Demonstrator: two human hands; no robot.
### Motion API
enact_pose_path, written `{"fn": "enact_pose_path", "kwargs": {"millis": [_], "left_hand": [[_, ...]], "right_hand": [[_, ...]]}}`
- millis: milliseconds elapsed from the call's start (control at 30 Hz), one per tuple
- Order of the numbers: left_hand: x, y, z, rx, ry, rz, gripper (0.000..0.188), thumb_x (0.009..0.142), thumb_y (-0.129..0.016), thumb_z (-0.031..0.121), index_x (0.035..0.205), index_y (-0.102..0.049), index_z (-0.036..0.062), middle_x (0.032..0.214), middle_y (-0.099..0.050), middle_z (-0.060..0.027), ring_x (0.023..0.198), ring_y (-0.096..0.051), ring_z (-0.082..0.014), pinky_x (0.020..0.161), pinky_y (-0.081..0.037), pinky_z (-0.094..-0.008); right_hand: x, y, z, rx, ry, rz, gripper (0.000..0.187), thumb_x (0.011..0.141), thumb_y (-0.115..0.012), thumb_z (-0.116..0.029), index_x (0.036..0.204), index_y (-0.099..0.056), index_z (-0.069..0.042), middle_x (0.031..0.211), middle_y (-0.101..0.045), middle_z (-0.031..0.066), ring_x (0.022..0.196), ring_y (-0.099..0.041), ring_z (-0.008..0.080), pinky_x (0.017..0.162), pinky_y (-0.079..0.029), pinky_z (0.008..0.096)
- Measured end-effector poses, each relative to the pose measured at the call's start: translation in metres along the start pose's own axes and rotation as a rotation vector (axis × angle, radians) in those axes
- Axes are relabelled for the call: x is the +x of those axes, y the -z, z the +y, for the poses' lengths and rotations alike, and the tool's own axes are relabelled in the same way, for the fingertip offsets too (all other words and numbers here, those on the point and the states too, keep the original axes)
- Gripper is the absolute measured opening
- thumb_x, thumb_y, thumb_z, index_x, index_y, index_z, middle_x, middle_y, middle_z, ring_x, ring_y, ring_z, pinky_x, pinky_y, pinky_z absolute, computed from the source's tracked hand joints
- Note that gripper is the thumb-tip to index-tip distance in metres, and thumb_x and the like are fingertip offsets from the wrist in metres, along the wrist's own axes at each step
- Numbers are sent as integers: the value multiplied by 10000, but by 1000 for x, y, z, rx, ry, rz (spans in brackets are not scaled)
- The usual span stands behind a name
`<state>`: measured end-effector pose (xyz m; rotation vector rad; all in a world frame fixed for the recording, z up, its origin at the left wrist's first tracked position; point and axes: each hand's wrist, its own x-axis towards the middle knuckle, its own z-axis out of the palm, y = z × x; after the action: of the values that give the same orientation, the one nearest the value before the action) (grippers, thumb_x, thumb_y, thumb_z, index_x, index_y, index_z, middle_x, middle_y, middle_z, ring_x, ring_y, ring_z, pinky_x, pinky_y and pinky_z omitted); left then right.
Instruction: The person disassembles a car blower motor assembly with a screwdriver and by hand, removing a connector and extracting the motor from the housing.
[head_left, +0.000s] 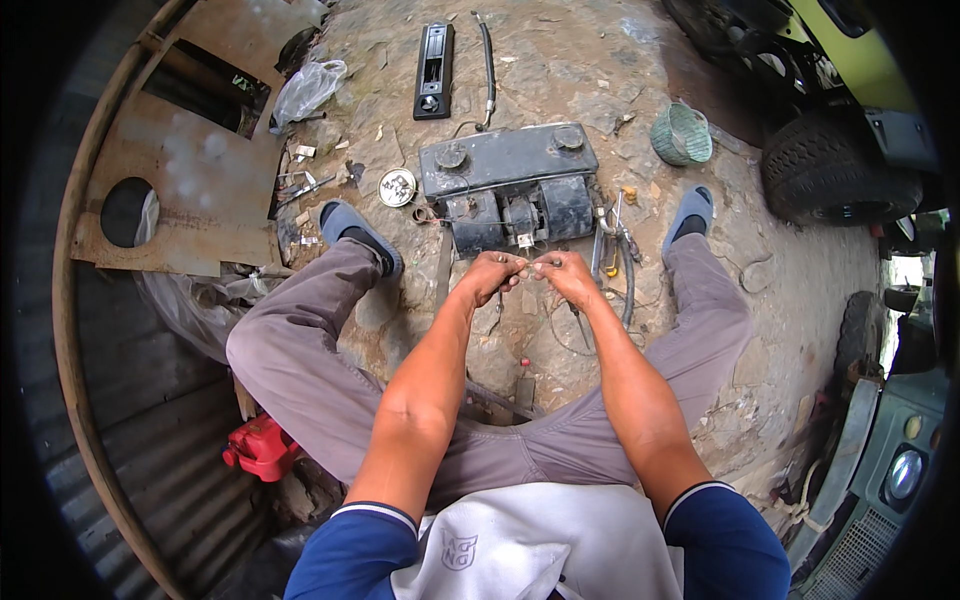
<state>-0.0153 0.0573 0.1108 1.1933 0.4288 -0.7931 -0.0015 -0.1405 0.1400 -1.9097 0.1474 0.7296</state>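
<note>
A grimy black rectangular unit [508, 160] with two round caps lies on the ground between my feet, its rounded housings toward me. Just in front of it my left hand [492, 278] and my right hand [566, 278] meet, fingers pinched together. Both seem to pinch a tiny thing between the fingertips, too small to make out. Something thin and dark sticks down below my left hand; its kind does not show. Beneath the right hand a thin wire [560, 335] curves over the ground. A small pale connector [525, 240] shows at the unit's near edge.
A round tin of small parts [397, 187] sits left of the unit; tools with a dark hose [628, 270] lie right. Farther off are a black panel [434, 72], a hose [487, 70] and a green basket [682, 135]. A vehicle tire [838, 168] stands right, a red container [262, 447] left.
</note>
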Motion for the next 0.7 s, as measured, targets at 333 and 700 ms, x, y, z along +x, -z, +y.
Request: {"fn": "enact_pose_path", "kwargs": {"millis": [333, 700], "left_hand": [[1, -5, 4, 80, -3, 63, 195, 963, -642, 188, 959, -675, -4, 783, -654, -31, 576, -494, -69, 478, -345, -233], [2, -7, 2, 46, 11, 85, 195, 970, -631, 188, 944, -673, -1, 772, -650, -31, 578, -498, -72, 473, -347, -224]], "right_hand": [[6, -5, 12, -226, 182, 61, 213, 868, -672, -200, 970, -720, -19, 830, -717, 153, 786, -688, 250, 755, -516, 366], [4, -3, 6, -150, 77, 11, 217, 884, -668, -225, 944, -725, -24, 789, -722, 102, 757, -673, 205, 739, -510, 347]]}}
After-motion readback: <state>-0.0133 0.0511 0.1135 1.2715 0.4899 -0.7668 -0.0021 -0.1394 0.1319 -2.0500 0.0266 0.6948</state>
